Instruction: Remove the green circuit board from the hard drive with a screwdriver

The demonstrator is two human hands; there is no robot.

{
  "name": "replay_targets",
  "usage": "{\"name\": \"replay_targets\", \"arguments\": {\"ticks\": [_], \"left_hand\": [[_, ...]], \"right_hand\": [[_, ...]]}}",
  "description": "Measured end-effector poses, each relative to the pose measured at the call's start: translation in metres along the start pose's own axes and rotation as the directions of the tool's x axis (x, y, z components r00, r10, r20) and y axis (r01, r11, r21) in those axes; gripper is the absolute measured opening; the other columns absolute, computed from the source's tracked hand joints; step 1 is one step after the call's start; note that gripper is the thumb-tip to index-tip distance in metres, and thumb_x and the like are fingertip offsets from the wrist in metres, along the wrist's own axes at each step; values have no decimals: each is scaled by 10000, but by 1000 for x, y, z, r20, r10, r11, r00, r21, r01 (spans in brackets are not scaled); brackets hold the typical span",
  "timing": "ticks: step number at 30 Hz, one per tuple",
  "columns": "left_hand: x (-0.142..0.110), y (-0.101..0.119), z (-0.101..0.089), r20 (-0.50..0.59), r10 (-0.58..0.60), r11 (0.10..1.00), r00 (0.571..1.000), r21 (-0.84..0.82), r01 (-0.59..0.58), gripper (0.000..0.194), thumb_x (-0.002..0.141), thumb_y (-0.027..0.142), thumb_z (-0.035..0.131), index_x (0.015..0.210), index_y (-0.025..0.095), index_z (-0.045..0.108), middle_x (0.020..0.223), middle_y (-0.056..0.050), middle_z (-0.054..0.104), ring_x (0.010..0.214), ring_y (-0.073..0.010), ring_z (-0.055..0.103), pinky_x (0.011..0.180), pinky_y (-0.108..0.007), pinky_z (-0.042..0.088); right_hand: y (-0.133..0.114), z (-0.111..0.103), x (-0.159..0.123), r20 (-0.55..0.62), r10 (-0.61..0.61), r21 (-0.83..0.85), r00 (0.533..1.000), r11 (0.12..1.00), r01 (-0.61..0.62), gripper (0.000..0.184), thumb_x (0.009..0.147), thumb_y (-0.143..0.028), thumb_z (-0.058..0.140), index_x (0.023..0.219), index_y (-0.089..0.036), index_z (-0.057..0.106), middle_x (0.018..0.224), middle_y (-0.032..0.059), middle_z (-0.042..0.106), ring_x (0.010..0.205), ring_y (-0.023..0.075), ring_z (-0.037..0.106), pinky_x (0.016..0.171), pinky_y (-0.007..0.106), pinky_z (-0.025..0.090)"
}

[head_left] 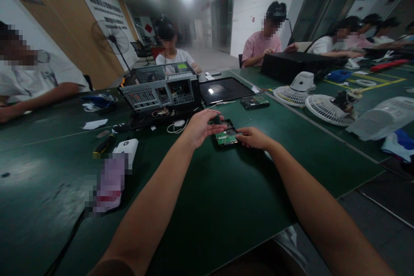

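A hard drive (226, 138), its green circuit board facing up in a dark frame, lies on the green table in front of me. My right hand (254, 138) pinches its right edge between thumb and fingers. Over the drive's far left side, my left hand (205, 127) is curled around something small and dark; its kind cannot be made out. The left fingers cover part of the drive. Just beyond it lies a second hard drive (255, 102), and a thin screwdriver (223, 103) rests near the black panel.
An opened computer case (158, 95) stands ahead, beside a black panel (226, 89). A white cable (176, 126) lies before it. To the left are a phone (111, 181) and yellow-black pliers (104, 145). Fan parts (330, 108) lie right. Several people sit around the tables.
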State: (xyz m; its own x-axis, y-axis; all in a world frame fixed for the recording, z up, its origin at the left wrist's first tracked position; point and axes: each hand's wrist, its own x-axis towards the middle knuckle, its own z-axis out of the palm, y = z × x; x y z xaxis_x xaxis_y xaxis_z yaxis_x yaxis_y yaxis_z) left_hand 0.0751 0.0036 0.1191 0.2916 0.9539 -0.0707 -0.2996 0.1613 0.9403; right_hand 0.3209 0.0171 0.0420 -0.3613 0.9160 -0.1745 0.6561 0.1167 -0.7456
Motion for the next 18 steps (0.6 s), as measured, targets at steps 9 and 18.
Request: {"name": "replay_targets", "arguments": {"ticks": [9,18], "left_hand": [[-2,-1,3,-38,45,990,998,136,-39,168,864,277,709,982,157,704,1156,-132,686,687,-171,724,581,-270,550],[-1,-1,-1,-29,-1,998,1000,62,3,202,839,283,700,996,178,630,1061,-126,720,756,-221,739,647,-327,594]], "right_hand": [[2,1,1,-9,-6,-10,1000,1000,6,381,954,-427,540,1202,-165,666,750,36,656,555,115,545,508,220,393],[1,0,0,-8,3,-22,1000,1000,-3,361,968,-398,532,1229,-178,650,750,26,657,567,110,558,531,210,414]]}}
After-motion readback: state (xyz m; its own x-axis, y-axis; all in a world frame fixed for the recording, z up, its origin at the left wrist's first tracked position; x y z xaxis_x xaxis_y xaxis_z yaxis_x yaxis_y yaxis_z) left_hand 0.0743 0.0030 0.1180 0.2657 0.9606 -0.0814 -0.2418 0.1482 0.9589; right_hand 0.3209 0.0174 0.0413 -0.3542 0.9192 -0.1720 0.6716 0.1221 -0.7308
